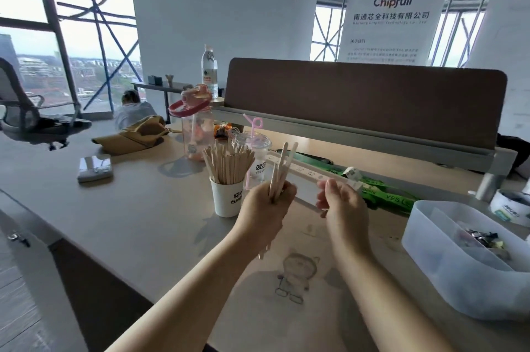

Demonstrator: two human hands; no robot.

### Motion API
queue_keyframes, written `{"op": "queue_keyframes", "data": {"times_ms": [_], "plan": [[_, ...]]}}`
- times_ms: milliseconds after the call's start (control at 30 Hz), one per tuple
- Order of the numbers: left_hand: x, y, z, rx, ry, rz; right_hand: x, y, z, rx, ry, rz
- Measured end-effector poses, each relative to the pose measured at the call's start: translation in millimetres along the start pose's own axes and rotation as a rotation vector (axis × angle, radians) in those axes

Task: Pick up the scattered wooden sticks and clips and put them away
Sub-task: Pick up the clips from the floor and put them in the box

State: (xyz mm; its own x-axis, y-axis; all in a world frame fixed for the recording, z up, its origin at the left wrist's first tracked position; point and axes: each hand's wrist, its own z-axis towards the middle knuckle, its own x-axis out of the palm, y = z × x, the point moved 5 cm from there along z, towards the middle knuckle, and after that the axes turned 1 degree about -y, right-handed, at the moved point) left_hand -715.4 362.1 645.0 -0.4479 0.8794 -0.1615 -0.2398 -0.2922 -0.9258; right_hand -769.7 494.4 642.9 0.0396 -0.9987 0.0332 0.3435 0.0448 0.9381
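Left hand [266, 205] gripped a bundle of wooden sticks [282, 168] upright; the paper cup [226, 199] of sticks stood just left of it. Right hand [342, 199] alongside, fingers loosely curled, hold unclear. Beyond it: green lanyard [393, 197], "YES"; banner [393, 2], "Chipfull".

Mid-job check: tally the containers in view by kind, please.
Bottles: 2 (clear water bottle, pink bottle)
Cups: 2 (paper cup holding wooden sticks, lidded plastic cup)
Bins: 1 (translucent bin)
Total: 5
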Motion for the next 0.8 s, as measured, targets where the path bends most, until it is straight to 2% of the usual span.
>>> {"op": "queue_keyframes", "data": {"times_ms": [33,133,233,300,400,567,800], "plan": [[-12,-5,2,0.008,-0.039,-0.108,7,-6,0,0.041,0.037,-0.034],[-53,-28,7,0.066,-0.192,-0.315,52,-21,-5,0.173,0.313,-0.106],[-83,-43,21,0.040,-0.244,-0.521,102,-30,-6,0.166,0.482,-0.085],[-98,-52,32,0.025,-0.260,-0.544,133,-38,-3,0.127,0.541,-0.054],[-114,-67,47,0.029,-0.306,-0.468,162,-49,6,0.054,0.507,-0.021],[-115,-83,76,0.025,-0.317,-0.452,163,-52,6,-0.024,0.369,-0.135],[-112,-85,111,0.062,-0.289,-0.396,161,-55,2,-0.043,0.459,-0.096]]}}
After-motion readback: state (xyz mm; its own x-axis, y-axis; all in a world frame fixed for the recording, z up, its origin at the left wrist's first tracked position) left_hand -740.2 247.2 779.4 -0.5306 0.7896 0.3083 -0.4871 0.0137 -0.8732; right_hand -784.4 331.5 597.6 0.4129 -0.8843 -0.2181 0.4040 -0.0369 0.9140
